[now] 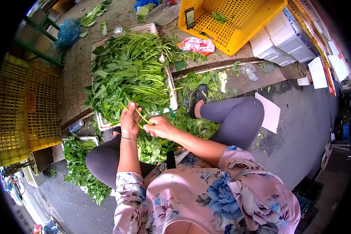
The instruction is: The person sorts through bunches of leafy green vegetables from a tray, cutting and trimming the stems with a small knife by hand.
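Note:
My left hand is closed around the lower part of a few green vegetable stalks. On their other side, my right hand pinches a stalk end between thumb and fingers. Just beyond both hands lies a thick heap of long-stemmed leafy greens, stems mostly to the right, in a white foam tray. More loose greens cover the ground below my hands, between my legs. My palms hide part of the held stalks.
A yellow crate holding a phone stands at the upper right, beside white foam boxes. Yellow crates are at the left. Another pile of greens sits by my left leg. A pink sheet lies right.

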`<state>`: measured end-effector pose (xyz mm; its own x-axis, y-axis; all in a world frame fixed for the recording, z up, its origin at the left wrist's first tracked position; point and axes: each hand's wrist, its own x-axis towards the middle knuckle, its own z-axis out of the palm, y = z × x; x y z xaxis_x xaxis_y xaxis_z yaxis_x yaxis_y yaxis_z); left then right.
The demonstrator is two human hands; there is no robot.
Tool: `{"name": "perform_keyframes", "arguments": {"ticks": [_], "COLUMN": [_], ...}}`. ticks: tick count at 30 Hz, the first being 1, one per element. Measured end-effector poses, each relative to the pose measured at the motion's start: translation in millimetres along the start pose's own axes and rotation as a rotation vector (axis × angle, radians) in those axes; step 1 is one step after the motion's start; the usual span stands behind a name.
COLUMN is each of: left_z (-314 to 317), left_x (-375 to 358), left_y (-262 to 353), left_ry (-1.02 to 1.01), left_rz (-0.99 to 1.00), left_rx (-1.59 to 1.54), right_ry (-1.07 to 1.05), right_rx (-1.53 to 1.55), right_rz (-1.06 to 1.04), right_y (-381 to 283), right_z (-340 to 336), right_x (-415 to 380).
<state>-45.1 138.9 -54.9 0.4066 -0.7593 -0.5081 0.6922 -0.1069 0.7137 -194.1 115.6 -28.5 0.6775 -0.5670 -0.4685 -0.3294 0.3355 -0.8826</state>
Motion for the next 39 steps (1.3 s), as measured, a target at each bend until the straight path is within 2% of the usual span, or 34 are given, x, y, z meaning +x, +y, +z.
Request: {"name": "perform_keyframes", "arguments": {"ticks": [5, 7, 9, 11, 12, 13, 15, 17, 19, 21, 22, 24, 26, 29, 31, 33, 34, 39], "left_z": [4, 9, 4, -3, 1, -1, 4, 3, 2, 5, 14, 12, 9, 5, 3, -1, -3, 4], "left_x": [-3, -11, -12, -14, -21, -24, -37, -50, -61, -71, -79, -81, -82, -84, -90, -89, -87, -65], "left_y": [6, 11, 21, 33, 40, 42, 44, 42, 42, 47, 53, 57, 58, 62, 66, 67, 67, 57], "left_ry": [-0.024, -0.044, -0.111, -0.105, -0.146, -0.205, -0.266, -0.273, -0.283, -0.374, -0.336, -0.411, -0.427, -0.456, -0.625, -0.632, -0.555, -0.307], "left_rz": [0.02, 0.055, 0.087, 0.09, 0.05, 0.041, 0.035, 0.026, 0.02, 0.092, 0.121, 0.185, 0.213, 0.28, 0.373, 0.374, 0.349, 0.261], "left_rx": [-0.053, -0.031, -0.151, -0.275, -0.4, -0.433, -0.443, -0.421, -0.403, -0.383, -0.408, -0.382, -0.381, -0.416, -0.361, -0.392, -0.42, -0.422], "right_ry": [-0.063, -0.146, -0.351, -0.442, -0.408, -0.36, 0.045, 0.092, 0.335, 0.525, 0.554, 0.58, 0.411, 0.321, 0.366, 0.398, 0.494, 0.407], "right_rx": [-0.092, -0.145, -0.354, -0.35, -0.367, -0.501, -0.765, -0.639, -0.592, -0.769, -0.828, -0.89, -0.95, -1.007, -0.972, -1.144, -1.155, -1.094], "right_rz": [0.03, 0.06, 0.17, 0.187, 0.285, 0.299, 0.006, 0.049, -0.189, -0.367, -0.37, -0.372, -0.137, -0.034, -0.099, -0.145, -0.232, -0.26], "right_y": [1, 5, 13, 39, 35, 26, 31, -15, -38, -52, -54, -57, -59, -58, -61, -66, -67, -77], "right_z": [-5, -10, -15, -17, -23, -27, -32, -52, -62, -73, -76, -77, -75, -79, -83, -86, -86, -85], "right_x": [-6, -11, -20, -25, -26, -25, -8, 16, 44, 82, 101, 128, 144, 159, 154, 155, 155, 144]}}
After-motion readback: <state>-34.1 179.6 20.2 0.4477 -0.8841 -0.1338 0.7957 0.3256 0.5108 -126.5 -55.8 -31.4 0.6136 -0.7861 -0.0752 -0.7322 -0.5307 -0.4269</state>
